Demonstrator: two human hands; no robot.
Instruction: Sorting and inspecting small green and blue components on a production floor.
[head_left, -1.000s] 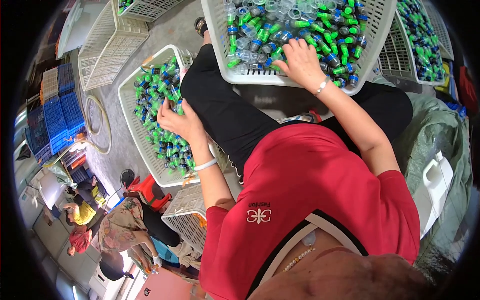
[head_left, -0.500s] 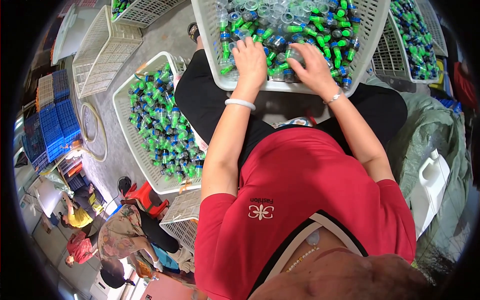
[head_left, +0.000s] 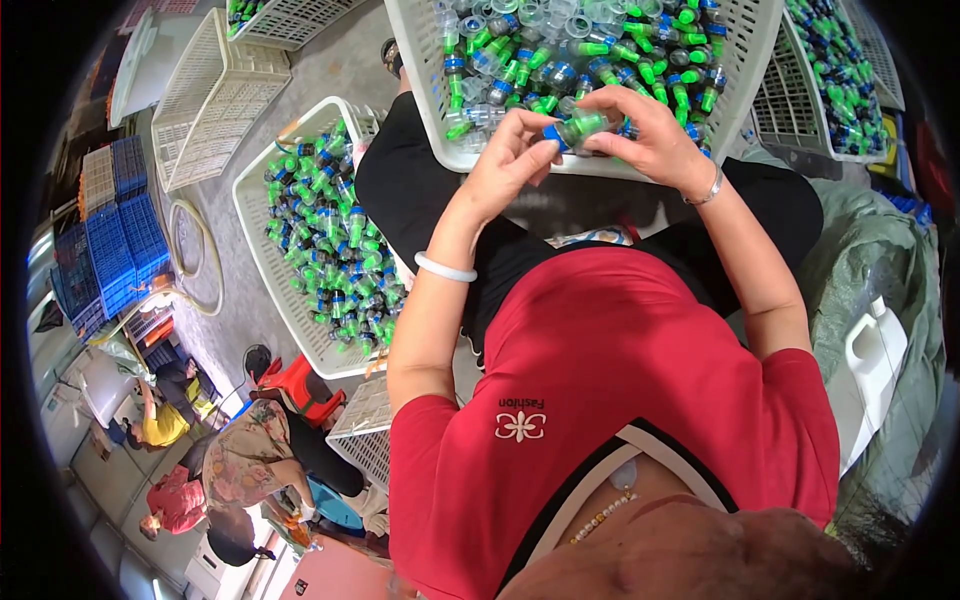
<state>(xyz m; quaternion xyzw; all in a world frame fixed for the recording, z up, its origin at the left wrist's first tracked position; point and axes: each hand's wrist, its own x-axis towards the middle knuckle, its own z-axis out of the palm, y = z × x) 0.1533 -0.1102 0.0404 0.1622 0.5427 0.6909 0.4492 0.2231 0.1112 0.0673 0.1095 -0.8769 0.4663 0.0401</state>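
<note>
Between my hands, above the near rim of a white plastic crate [head_left: 735, 75], is a small bottle-shaped plastic piece [head_left: 582, 128] with a green body, a blue band and a clear cover. My left hand [head_left: 510, 165] pinches its blue end between thumb and fingers. At the other end, the thumb and fingers of my right hand [head_left: 645, 138] close round the clear, green part. Many similar green-and-blue pieces [head_left: 640, 70] fill the crate below, with loose clear cups [head_left: 545, 20] heaped toward its far side. My fingers partly hide the held piece.
Left of my leg stands another white crate [head_left: 270, 255] full of such pieces; a further filled crate [head_left: 800, 110] is at the right. A white jug [head_left: 872, 365] rests on green sheeting [head_left: 870, 245]. Blue crates [head_left: 125, 240], a hose [head_left: 212, 270] and co-workers [head_left: 250, 455] are at the left.
Both hands have lifted out of the crate's contents and drawn nearer to me and together. A green-and-blue plastic piece is now held between them.
</note>
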